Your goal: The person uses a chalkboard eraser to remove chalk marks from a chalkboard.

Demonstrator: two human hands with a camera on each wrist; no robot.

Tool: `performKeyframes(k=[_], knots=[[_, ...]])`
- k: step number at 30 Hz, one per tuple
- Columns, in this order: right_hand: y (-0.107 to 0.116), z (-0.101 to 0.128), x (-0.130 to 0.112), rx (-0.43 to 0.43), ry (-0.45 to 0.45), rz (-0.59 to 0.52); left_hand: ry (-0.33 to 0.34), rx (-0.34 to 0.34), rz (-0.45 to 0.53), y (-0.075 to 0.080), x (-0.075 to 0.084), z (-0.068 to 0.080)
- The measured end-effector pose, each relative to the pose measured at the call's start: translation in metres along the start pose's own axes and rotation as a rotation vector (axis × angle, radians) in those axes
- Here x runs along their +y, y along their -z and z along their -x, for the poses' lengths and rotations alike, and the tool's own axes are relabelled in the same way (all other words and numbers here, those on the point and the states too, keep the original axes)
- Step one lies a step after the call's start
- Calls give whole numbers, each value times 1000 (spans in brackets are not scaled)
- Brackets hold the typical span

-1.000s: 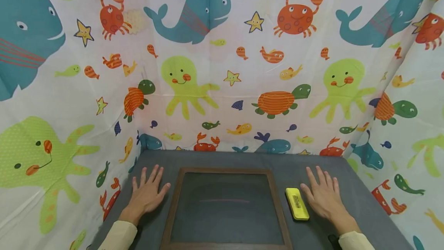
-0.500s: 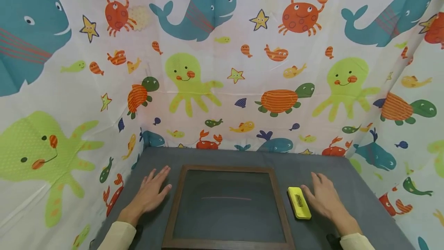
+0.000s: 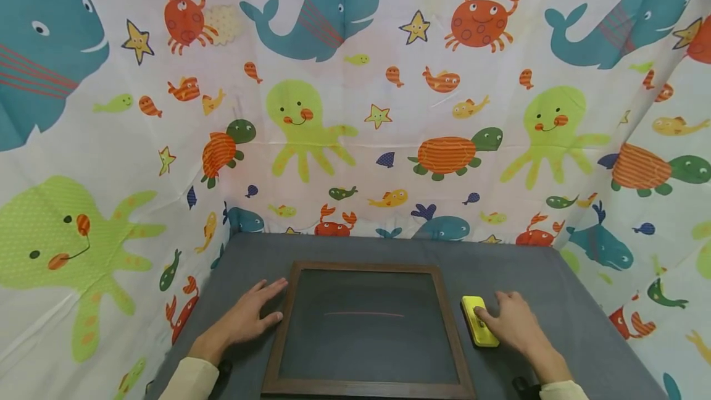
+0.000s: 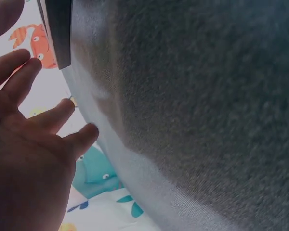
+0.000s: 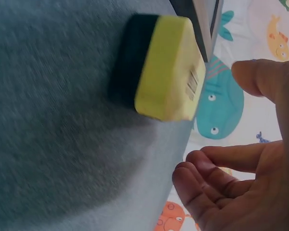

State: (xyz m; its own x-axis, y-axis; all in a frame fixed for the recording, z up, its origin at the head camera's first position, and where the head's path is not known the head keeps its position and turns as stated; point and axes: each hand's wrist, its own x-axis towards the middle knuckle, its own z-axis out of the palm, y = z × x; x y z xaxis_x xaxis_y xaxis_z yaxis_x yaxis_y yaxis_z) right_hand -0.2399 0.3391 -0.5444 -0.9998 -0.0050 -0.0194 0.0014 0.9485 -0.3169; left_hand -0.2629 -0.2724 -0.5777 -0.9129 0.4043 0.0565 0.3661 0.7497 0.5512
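Right hand [image 3: 513,325] reached eraser [image 3: 478,321], chalkboard [image 3: 363,326] beside

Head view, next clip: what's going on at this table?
A person sits at a grey table with a wood-framed chalkboard bearing one faint chalk line. The right hand reaches onto a yellow eraser beside the frame; the wrist view shows its fingers not closed round it. The left hand lies flat by the frame's left edge.
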Motion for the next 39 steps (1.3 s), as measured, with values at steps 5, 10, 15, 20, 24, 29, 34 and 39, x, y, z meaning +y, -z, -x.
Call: performKeyframes(k=[5, 10, 15, 20, 24, 29, 34, 39], knots=[[-10, 3, -5, -46, -35, 0, 13, -46, 34, -5, 1, 2], [-18, 5, -8, -58, -71, -23, 32, -67, 52, -9, 3, 3], [-24, 7, -11, -69, -83, -55, 6, -83, 34, -10, 3, 3], [-28, 5, -12, -60, -96, -74, -10, -102, 34, -9, 3, 3], [-28, 2, -12, -51, -96, -66, -4, -102, 44, -8, 4, 3], [-19, -1, -15, -44, -91, -46, 7, -99, 43, -8, 4, 2], [-3, -3, -32, -17, -60, -58, 10, -105, 48, -8, 1, 1], [9, -2, -57, 15, -20, -80, 14, -106, 52, -9, -1, -1]])
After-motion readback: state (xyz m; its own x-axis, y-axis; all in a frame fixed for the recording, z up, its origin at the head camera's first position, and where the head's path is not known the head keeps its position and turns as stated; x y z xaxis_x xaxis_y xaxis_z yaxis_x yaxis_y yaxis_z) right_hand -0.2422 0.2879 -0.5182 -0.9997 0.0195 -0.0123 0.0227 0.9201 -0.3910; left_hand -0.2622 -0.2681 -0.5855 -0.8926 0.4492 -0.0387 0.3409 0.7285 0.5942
